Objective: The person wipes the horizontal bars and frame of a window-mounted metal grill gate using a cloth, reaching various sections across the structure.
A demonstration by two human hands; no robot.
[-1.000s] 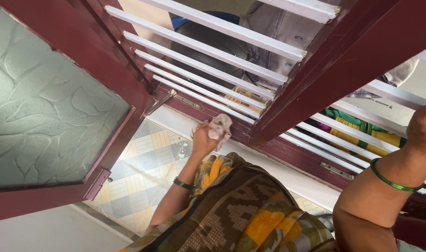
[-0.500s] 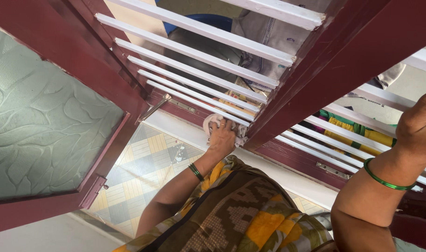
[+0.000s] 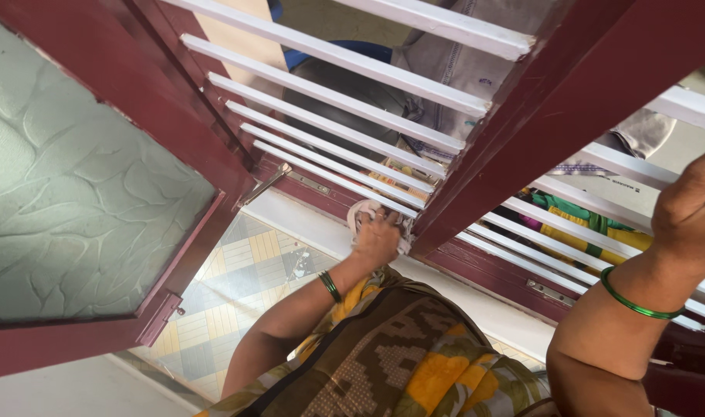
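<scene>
Cloth [image 3: 361, 212] sits pressed under left hand [image 3: 377, 235] against maroon window frame [image 3: 491, 147].

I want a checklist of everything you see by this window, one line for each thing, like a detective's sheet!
Surface: dark red wooden window frame with white horizontal bars; pale sill below.
Job's things: crumpled pale cloth pressed on the frame's bottom rail.
Clutter: hanging clothes, grey, green and yellow, behind the bars.
Hands: left hand grips the cloth; right hand rests against a white bar; green bangles on both wrists.
Cables: nothing seen.
Surroundings: open shutter with textured frosted glass; patterned yellow and grey tiles under the sill.
</scene>
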